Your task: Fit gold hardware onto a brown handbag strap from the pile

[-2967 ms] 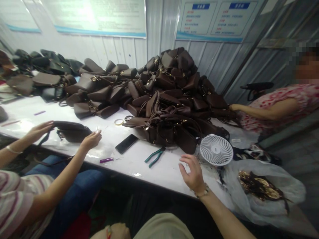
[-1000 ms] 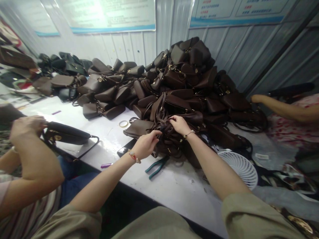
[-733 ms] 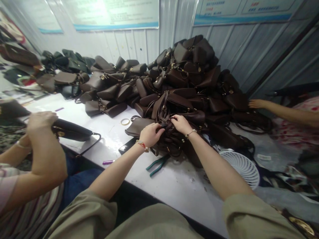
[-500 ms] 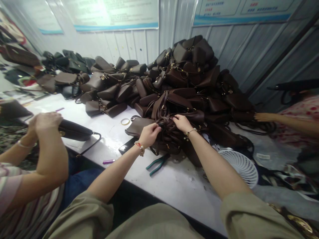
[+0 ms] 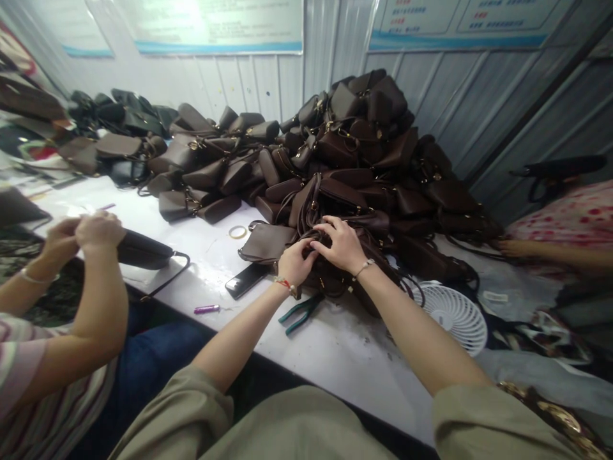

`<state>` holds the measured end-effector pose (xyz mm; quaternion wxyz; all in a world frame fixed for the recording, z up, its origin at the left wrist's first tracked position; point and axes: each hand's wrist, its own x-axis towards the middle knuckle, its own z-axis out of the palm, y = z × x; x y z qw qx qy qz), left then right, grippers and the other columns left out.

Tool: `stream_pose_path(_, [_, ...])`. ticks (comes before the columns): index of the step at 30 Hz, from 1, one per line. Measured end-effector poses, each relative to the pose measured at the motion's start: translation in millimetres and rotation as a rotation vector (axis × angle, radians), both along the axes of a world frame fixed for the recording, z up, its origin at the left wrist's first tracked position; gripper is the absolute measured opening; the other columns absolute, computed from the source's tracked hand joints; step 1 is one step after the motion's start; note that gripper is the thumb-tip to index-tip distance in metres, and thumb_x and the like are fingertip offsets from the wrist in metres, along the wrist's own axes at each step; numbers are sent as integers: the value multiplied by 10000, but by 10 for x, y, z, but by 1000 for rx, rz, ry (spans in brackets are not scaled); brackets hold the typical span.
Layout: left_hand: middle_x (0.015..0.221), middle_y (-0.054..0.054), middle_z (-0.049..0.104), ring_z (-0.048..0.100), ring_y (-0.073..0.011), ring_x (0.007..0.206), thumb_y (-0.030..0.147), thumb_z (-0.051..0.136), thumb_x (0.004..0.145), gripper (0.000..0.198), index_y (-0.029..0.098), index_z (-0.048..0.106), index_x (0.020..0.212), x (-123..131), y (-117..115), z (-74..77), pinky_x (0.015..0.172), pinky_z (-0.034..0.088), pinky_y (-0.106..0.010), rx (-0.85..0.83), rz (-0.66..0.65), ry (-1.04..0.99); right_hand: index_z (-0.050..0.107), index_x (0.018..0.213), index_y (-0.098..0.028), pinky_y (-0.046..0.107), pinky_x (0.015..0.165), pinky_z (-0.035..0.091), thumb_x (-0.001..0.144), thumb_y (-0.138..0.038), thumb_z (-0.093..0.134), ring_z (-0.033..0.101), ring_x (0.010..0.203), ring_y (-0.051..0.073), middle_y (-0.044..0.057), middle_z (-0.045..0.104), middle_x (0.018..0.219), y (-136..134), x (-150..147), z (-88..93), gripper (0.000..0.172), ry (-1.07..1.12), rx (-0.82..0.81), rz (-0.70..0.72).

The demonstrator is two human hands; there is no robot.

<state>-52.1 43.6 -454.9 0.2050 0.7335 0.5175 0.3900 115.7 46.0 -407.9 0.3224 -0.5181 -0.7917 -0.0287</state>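
**Both hands on one brown bag (image 5: 335,281) at near edge of pile (image 5: 364,147)**

Far left, a co-worker's hands (image 5: 90,233) clasp a dark bag (image 5: 143,250). Phone (image 5: 246,280) and pliers (image 5: 299,312) lie on the table (image 5: 345,358), kept within reach. Left hand (image 5: 295,262) is fisted on the brown bag's straps. Right hand (image 5: 338,244) curls over its top, likely steadying it against tangled neighbours. Fan (image 5: 453,316) sits right.

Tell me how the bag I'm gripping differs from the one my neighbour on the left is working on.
The brown bag sits bunched against the pile, your left hand and right hand clutching its top. The neighbour's bag looks darker and lies flat and alone at the table edge, its strap looped out. Both are held by two hands.
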Motion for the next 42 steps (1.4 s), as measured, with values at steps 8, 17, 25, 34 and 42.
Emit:
stream_pose_path(8, [1010,-1,756,695,-142,888,277,546,927,267,246,689,1150,-50,159,-22,844,532,-248,-15,-118,17,680,1084,-218,444,1050,416,793,-185,649,539,1184,247,61,645,1251,134,243,-171,294,16,-84,208])
stream_pose_path(17, [972,-42,684,627,-205,965,290,597,896,114,230,695,904,25,108,190,829,497,-308,61,-83,305,689,1068,-249,410,1002,458,773,-181,681,536,1171,255,34,619,1292,112,267,-183,303,-142,-109,149])
stream_pose_path(25, [988,-62,652,590,-226,1005,273,511,936,138,228,642,927,-148,101,327,813,482,-323,101,-111,472,680,997,-292,310,799,500,820,-296,705,583,1026,211,-1,644,1134,156,220,-129,178,-190,-190,-26])
stream_pose_path(34, [988,-48,682,610,-228,973,309,543,925,178,248,696,992,-191,241,257,834,487,-334,115,-95,435,663,998,-275,283,761,483,833,-236,686,577,1057,207,7,618,1162,163,255,-107,171,-196,-224,-15])
stream_pose_path(42, [988,-47,662,585,-207,999,268,519,927,186,258,703,949,-24,188,233,809,484,-303,165,-143,417,657,984,-270,278,720,467,843,-242,673,592,1027,209,8,634,1142,103,177,-81,144,-190,-200,-53])
